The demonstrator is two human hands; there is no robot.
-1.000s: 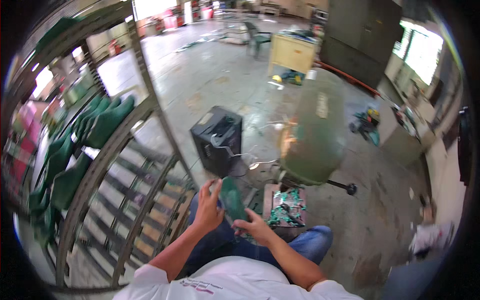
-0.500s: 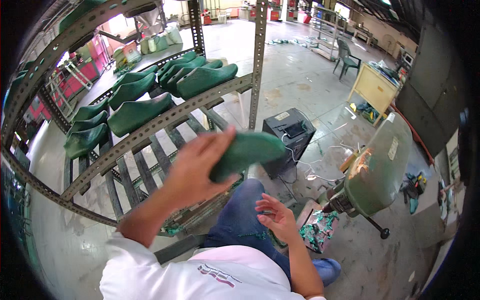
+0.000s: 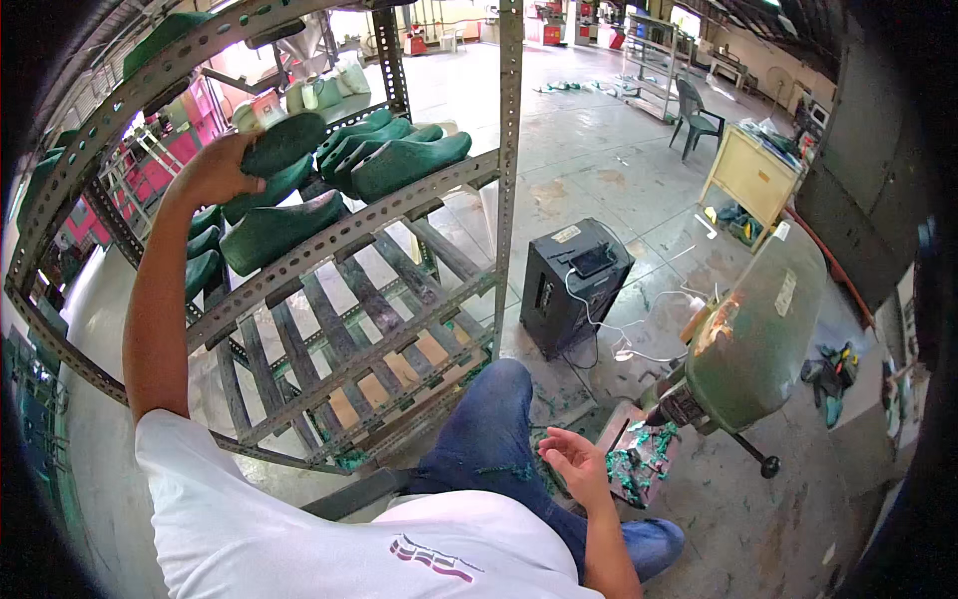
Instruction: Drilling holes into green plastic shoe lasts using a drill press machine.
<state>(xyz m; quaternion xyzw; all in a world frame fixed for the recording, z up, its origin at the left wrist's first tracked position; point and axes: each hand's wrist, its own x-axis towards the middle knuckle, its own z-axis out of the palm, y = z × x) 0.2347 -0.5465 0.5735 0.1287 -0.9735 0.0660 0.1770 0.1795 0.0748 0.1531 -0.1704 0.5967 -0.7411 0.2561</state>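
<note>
Raised over the slatted metal rack point(image 3: 399, 202), my left hand point(image 3: 212, 172) is shut on a green shoe last point(image 3: 286, 143), gripping one end between thumb and fingers. Just below it stand other green shoe lasts point(image 3: 284, 235) in rows on the rack's upper shelf; my hand and arm hide some of them. My right hand point(image 3: 577, 465) is open and holds nothing, its fingers loosely bent above my thigh. Close to that hand is the drill press point(image 3: 758, 334), with green shavings point(image 3: 639, 461) scattered over its base.
A black speaker-like box point(image 3: 574, 290) with white cables stands on the floor beyond my knee. Farther right are a cream desk point(image 3: 750, 185) and a dark green plastic chair point(image 3: 697, 122). The drill press lever point(image 3: 743, 449) juts out toward me.
My left hand has carried the shoe last left and up, from in front of the rack to above its upper shelf. My right hand has shifted slightly right and down.
</note>
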